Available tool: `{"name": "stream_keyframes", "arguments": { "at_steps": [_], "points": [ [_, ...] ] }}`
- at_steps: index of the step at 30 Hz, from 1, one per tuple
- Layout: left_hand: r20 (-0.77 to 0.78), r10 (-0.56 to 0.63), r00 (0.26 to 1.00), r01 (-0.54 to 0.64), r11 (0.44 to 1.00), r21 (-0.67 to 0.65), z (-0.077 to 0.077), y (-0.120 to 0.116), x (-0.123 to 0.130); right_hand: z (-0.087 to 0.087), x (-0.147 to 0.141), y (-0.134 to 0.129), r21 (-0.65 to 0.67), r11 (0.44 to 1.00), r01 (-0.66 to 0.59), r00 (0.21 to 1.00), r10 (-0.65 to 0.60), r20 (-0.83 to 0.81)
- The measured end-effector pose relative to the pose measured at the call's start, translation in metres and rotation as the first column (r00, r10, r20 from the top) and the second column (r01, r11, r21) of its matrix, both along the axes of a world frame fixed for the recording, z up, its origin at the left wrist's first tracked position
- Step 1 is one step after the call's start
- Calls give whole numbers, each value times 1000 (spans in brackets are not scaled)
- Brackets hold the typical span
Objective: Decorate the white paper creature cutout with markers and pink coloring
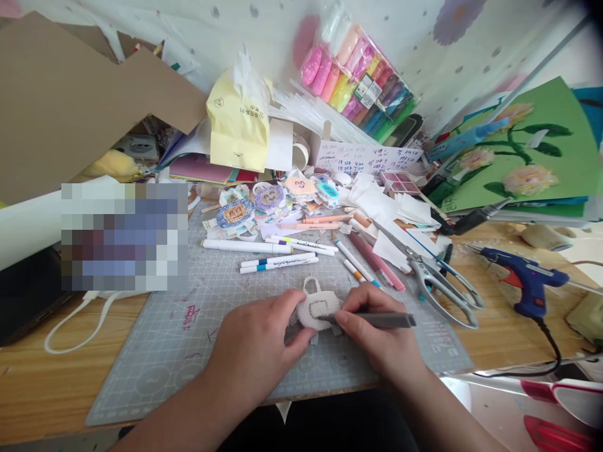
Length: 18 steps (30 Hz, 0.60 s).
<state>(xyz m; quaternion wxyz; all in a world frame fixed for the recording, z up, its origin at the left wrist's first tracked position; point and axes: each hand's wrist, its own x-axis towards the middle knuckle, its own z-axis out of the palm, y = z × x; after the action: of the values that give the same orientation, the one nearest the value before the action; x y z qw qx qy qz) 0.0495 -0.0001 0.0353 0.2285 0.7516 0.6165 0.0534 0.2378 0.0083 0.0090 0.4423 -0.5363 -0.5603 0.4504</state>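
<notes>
Between my hands is a small white bag-shaped craft piece [319, 306] with a loop handle on top and a dark rectangular outline drawn on its face. My left hand [264, 336] pinches its left side between thumb and fingers. In my right hand [377, 326] is a dark grey marker [386, 320], held like a pen, its tip end close to the piece's lower right side. The right fingers hide part of the marker and the piece's right edge. Under both hands lies a grey gridded cutting mat [155, 351].
Acrylic markers [279, 262] lie just beyond the piece. Behind them sit several finished colourful craft pieces [271, 198] and white paper scraps [372, 201]. Scissors [440, 276] and a blue glue gun [527, 276] lie at right. A yellow tissue pack [239, 119] stands at the back.
</notes>
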Motion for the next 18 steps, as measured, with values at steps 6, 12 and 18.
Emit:
{"name": "stream_keyframes", "arguments": {
  "at_steps": [6, 12, 18],
  "points": [
    [1, 5, 1000, -5, 1000, 5, -2, 1, 0, -7, 1, 3, 36, 989, 145, 988, -144, -48],
    [4, 15, 1000, -15, 1000, -18, -1, 1, 0, -5, 0, 5, -4, 991, 135, 991, -135, 15],
    [5, 25, 1000, -25, 1000, -19, 3, 1, 2, -3, 1, 3, 29, 991, 134, 990, -135, 42]
  ]
}}
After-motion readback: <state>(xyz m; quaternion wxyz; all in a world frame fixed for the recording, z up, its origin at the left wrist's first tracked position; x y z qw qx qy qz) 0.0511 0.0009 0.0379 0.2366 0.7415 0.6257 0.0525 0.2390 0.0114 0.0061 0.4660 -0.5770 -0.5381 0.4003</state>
